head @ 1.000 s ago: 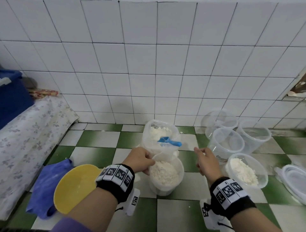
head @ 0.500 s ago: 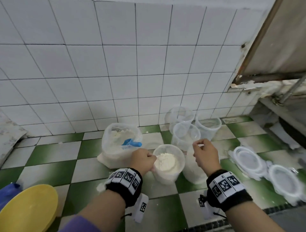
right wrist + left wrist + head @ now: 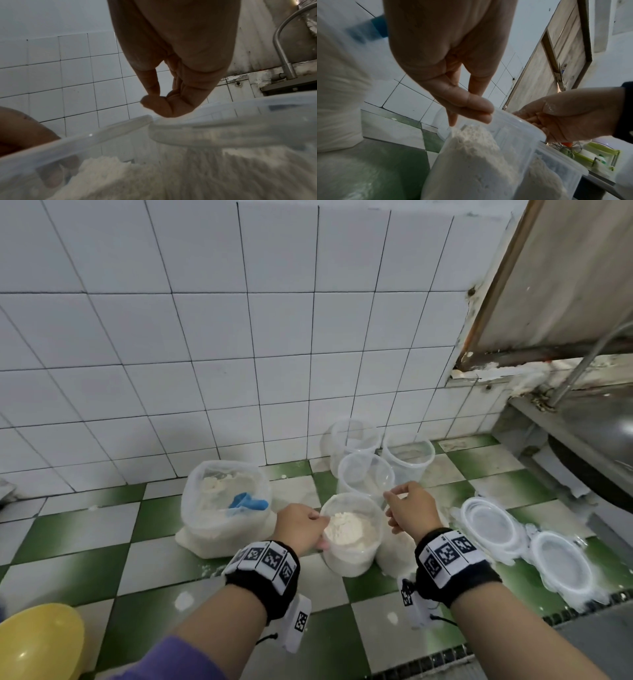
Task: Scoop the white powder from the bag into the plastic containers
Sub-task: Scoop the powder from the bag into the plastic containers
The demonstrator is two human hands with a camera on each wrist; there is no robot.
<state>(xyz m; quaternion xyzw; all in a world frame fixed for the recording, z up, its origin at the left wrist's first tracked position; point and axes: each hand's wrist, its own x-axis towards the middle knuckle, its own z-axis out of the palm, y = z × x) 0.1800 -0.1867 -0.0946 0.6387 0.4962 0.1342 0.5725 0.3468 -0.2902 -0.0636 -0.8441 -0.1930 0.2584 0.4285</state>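
Note:
The open bag of white powder point(image 3: 219, 508) stands on the checkered floor with a blue scoop point(image 3: 248, 503) lying in it. Right of the bag is a clear plastic container point(image 3: 352, 553) heaped with powder. My left hand point(image 3: 308, 525) pinches its near-left rim, thumb and fingers closed on the plastic point(image 3: 488, 113). My right hand point(image 3: 397, 508) hovers at the container's right side with curled fingers point(image 3: 154, 105) and holds nothing. Partly hidden under that hand is a second filled container point(image 3: 394, 553).
Three empty clear containers point(image 3: 364, 477) cluster against the tiled wall behind. Two lids point(image 3: 489, 523) lie on the floor to the right. A yellow bowl point(image 3: 37, 642) sits at the bottom left. A steel counter point(image 3: 582, 436) juts out at the right.
The view has swung right. My left hand has kept its grip on the filled container, which now sits right of the bag beside the second filled one. The right hand stays curled.

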